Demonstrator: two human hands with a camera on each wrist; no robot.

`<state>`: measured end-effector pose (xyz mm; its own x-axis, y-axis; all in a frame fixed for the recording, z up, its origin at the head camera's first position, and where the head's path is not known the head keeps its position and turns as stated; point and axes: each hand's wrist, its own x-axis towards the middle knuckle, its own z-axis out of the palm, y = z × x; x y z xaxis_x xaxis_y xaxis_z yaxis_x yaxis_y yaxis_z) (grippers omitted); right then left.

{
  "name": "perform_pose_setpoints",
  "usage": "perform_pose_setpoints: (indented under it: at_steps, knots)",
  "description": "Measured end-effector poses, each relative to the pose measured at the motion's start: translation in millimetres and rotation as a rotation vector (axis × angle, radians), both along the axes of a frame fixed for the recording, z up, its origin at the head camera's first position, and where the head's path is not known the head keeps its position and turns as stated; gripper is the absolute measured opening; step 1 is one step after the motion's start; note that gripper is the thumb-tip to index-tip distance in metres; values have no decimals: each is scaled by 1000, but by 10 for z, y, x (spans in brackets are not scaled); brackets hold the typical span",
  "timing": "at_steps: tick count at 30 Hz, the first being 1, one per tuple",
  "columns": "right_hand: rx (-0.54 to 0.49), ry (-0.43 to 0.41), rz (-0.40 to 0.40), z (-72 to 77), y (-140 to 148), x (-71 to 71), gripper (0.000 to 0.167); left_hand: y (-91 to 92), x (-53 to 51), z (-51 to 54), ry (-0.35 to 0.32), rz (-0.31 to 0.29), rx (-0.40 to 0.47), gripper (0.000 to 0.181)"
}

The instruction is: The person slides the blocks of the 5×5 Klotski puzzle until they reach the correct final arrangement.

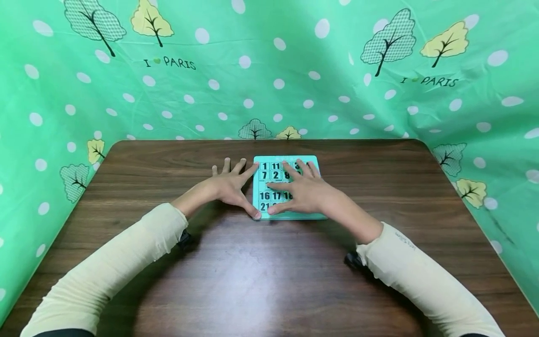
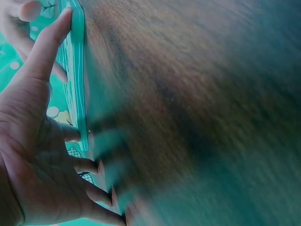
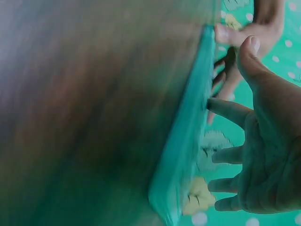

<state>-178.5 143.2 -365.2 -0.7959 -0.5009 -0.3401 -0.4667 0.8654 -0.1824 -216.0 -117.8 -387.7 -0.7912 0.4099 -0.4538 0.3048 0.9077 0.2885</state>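
Observation:
A turquoise number slide puzzle [image 1: 269,158] lies flat near the table's far side, with black numbers on its square tiles. Along its left edge, my left hand [image 1: 229,186] has its fingers spread. Its thumb touches the lower left corner and its index finger the upper left corner. Over the puzzle's middle and right part is my right hand [image 1: 305,192], fingers extended, covering several tiles. The right index fingertip is at the third row; from the right wrist view [image 3: 270,155] I see it touching the puzzle's face. The left wrist view shows the puzzle [image 2: 79,70] edge-on.
Around the puzzle spreads a dark brown wooden table [image 1: 210,281] with rounded far corners. Behind and beside it hangs a green cloth [image 1: 261,61] with white dots and printed trees. Pale sleeves [image 1: 122,257] cover both forearms.

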Motion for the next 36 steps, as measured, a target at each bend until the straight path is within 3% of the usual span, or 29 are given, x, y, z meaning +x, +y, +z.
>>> perform_pose_setpoints:
  at_steps: [6,10,13,20,25,28,36]
  knots:
    - [-13,28,-20,82,50,-69,83,4,3,-2,2,-1,5,157]
    - [-55,38,-16,9,-103,-189,89,-2,-9,-23,6,-5,-4,156]
    - [-27,23,-7,-21,-158,-233,92,-2,-15,-22,7,-10,-2,156]
    - [-41,-63,27,46,-96,-151,89,5,-13,-8,2,-15,-20,157]
    - [-94,4,-36,-33,-96,-327,91,21,-21,-23,7,-29,-34,157]
    - [-69,3,-48,-86,-100,-394,94,22,-21,-35,2,-31,-30,157]
    - [-63,-42,-13,-37,-43,-252,94,2,-8,-31,8,-25,-4,157]
